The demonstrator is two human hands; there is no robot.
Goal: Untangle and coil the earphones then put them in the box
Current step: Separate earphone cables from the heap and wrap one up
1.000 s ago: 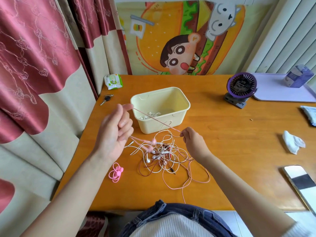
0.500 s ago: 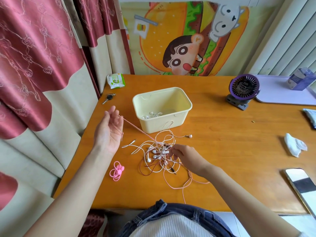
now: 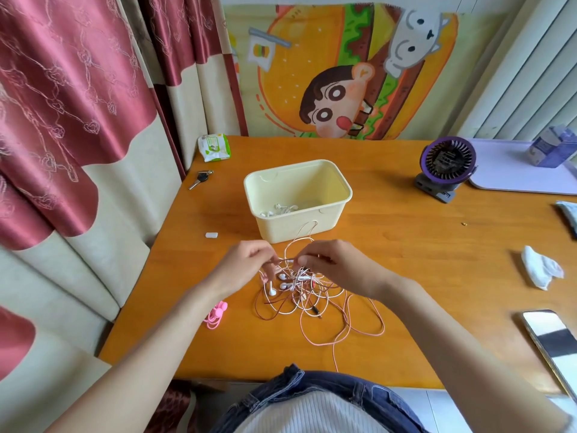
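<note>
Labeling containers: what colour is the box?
Pale yellow, plain: the box shows best in the head view.

Phone (image 3: pixel 551 342) at 4 o'clock and blue cloth (image 3: pixel 570 214) at 3 o'clock run off the right edge. The left forearm (image 3: pixel 175 332) covers part of the pink coil (image 3: pixel 215 317). Which tangle (image 3: pixel 299 292) strands the left hand (image 3: pixel 246 264) and right hand (image 3: pixel 337 264) pinch is unclear.

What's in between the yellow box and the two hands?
Thin loops of earphone wire stand there, in front of the yellow box, past the left hand and right hand. The head view shows it.
</note>
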